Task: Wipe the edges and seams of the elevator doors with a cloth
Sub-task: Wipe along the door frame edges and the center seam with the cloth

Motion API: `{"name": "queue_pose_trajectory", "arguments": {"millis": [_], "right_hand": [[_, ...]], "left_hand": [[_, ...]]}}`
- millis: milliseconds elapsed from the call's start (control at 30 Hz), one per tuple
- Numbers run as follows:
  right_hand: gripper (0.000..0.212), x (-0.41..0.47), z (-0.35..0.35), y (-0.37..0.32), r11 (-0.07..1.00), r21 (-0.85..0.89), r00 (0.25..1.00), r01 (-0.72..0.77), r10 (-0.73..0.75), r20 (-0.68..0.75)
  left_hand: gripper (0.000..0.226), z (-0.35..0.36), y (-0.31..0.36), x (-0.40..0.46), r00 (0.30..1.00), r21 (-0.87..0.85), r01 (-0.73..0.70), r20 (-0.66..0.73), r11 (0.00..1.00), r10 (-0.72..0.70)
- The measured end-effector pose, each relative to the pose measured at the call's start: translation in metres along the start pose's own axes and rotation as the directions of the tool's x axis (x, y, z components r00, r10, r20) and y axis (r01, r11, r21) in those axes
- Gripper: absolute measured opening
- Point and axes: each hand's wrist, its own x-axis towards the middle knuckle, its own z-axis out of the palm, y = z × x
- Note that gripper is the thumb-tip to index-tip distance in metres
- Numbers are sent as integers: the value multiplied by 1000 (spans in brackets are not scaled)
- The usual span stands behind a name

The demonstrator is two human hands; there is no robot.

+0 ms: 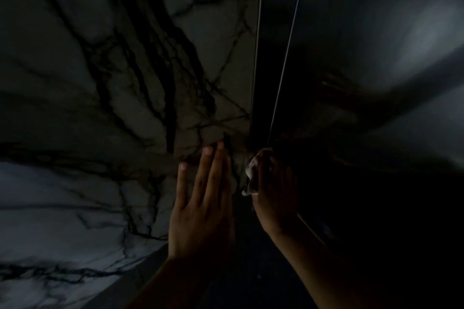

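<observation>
Marble wall (75,195): pale stone with dark veins filled the left of the dim view, running up to the door frame.
Elevator door (376,57): a dark, glossy panel took up the right side, with a faint reflection on it.
Door seam (283,65): a thin bright line ran down the dark frame between wall and door.
Left hand (203,206): it lay flat on the marble, fingers straight and together, holding nothing.
Right hand (273,190): its fingers were curled round the cloth, at the foot of the seam.
Cloth (251,170): a small white wad, bunched in the right hand, just beside the seam; whether it touched the metal, I could not tell.
</observation>
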Motion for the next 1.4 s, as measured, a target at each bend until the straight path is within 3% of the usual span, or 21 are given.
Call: {"name": "queue_pose_trajectory", "arguments": {"millis": [167, 300, 433, 533, 700, 800, 900, 1033, 1167, 1333, 1400], "right_hand": [[69, -12, 12, 2, 999, 38, 995, -34, 30, 99], [52, -22, 30, 1, 976, 179, 913, -126, 43, 405], [30, -27, 38, -12, 877, 354, 928, -325, 224, 297], [32, -44, 21, -11, 933, 305, 959, -191, 112, 258], [34, -51, -9, -6, 968, 209, 949, -143, 74, 305], [32, -48, -29, 2, 970, 243, 967, 17, -78, 241], [35, -36, -62, 3, 980, 137, 971, 145, -168, 173], [38, -22, -104, 8, 983, 174, 989, 52, -75, 126], [52, -18, -143, 17, 949, 302, 950, -87, -12, 311], [72, -9, -175, 19, 940, 340, 936, -12, -110, 335], [77, 1, -193, 18, 926, 377, 926, -10, -134, 354]], "left_hand": [[91, 13, 2, -12, 997, 5, -17, 77, 1000, 16], [84, 22, 0, -32, 984, 59, -43, 174, 997, 32], [79, 22, 1, -30, 983, 31, -29, 182, 999, 23], [78, 23, 6, -31, 984, 10, -23, 179, 1000, 21], [72, 16, 21, -25, 989, -53, -32, 145, 998, 39], [73, 13, 27, -23, 987, -61, -36, 157, 997, 46], [78, 7, 30, -22, 986, -49, -52, 157, 997, 59], [73, 4, 33, -14, 973, -17, -98, 210, 995, 100], [71, -20, 39, 0, 952, 8, -188, 248, 982, 180], [87, -54, 43, 16, 967, 48, -160, 210, 986, 147], [92, -66, 41, 33, 957, 120, -235, 201, 965, 208]]}}
